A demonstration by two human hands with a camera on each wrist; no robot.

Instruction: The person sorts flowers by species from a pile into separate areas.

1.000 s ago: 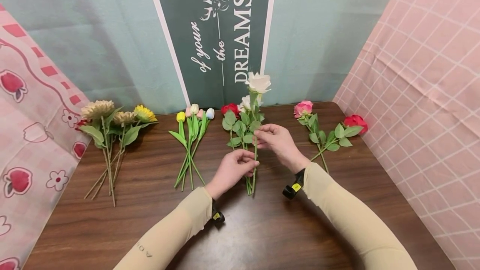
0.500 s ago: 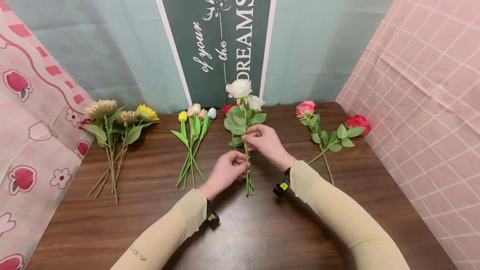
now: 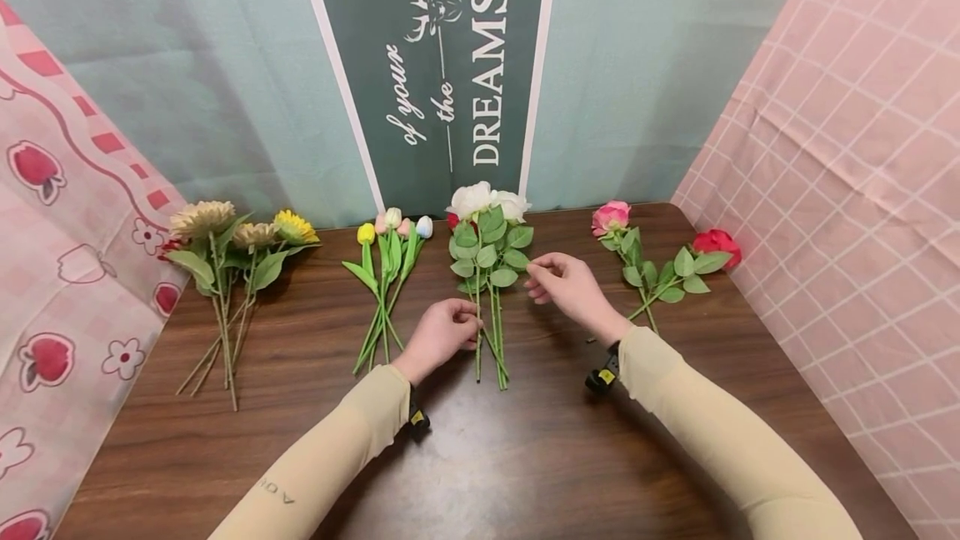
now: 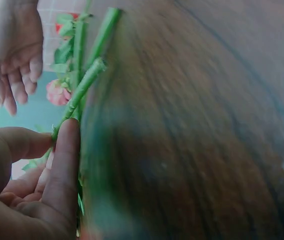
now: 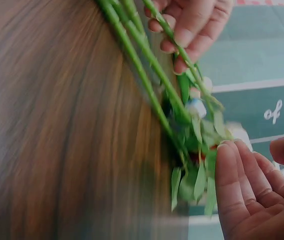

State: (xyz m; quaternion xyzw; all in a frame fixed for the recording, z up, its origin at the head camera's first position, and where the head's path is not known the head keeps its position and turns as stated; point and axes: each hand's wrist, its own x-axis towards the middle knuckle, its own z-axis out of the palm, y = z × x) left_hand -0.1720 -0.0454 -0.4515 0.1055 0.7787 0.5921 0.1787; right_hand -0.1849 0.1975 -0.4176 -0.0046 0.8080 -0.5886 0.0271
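The white roses [image 3: 486,261] lie flat on the wooden table [image 3: 525,457], blooms toward the green banner [image 3: 438,65]. The left hand [image 3: 441,332] pinches their stems left of the bunch; the right hand [image 3: 572,288] hovers just right of the leaves, fingers loosely curled, holding nothing. Tulips [image 3: 386,273] lie left of the roses, sunflowers [image 3: 225,257] farther left, pink and red roses [image 3: 652,265] to the right.

Beige sleeves, wrist-worn cameras

Long beige sleeves cover both arms; the left sleeve [image 3: 322,457] bears small dark lettering, seemingly "AO". Black yellow-tagged devices [image 3: 602,376] sit at the cuffs.
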